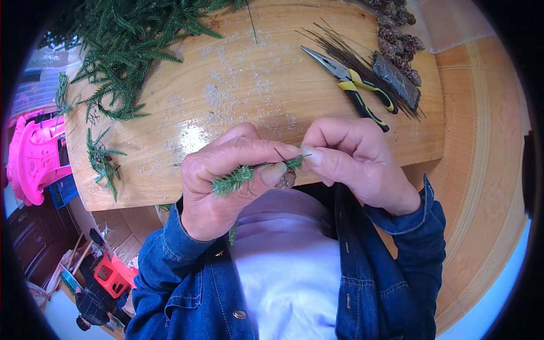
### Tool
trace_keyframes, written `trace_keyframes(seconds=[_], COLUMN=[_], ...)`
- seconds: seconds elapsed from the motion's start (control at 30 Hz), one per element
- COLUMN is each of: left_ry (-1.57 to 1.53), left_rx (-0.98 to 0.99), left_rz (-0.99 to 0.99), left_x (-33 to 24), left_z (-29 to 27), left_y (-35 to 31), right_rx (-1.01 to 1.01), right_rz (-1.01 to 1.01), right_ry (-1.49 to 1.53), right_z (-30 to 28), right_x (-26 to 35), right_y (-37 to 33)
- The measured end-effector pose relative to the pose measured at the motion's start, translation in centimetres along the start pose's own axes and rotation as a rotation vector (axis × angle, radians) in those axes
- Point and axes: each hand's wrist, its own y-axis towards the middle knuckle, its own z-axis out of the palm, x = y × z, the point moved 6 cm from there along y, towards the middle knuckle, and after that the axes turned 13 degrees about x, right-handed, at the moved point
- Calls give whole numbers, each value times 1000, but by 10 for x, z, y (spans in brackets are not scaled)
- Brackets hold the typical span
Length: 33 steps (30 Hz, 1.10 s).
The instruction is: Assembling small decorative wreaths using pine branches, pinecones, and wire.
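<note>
Near the table's front edge, my left hand (224,170) is closed around a green artificial pine sprig (233,180), its thumb and forefinger pressed on the stem. A thin dark wire (279,153) sticks up between those fingers. Under the left thumb shows part of a small brownish thing (288,181), mostly hidden. My right hand (357,164) pinches the thin tip of the wire or stem just right of the left fingertips; which of the two cannot be made out.
Yellow-and-black pliers (354,85) lie at the right beside thin dark wires (340,48), a dark wrapped bundle (396,82) and several pine cones (391,34). Green branches (136,45) pile up far left, a loose sprig (103,161) nearer. White flakes litter the wooden table (164,181). A pink chair (37,153) stands left.
</note>
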Motion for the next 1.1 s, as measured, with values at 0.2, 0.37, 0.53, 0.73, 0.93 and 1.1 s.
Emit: trace_keyframes(seconds=[0.2,0.37,0.53,0.73,0.93,1.1], left_ry=[-147,-224,-277,-410,-396,-302], left_rx=[25,73,176,237,231,262], left_rz=[-66,-104,-179,-291,-334,-348], left_x=[3,3,5,8,11,7], left_z=[2,6,8,17,16,18], left_y=[-2,2,2,2,0,2], right_rx=[5,-115,82,180,152,255], right_rz=[-173,-625,-747,-835,-837,-651], right_ry=[-601,-1175,-1326,-1508,-1550,-1509], right_z=[-1,7,22,27,32,33], right_x=[21,39,58,50,49,51], right_y=[-9,-21,-23,-22,-17,-15])
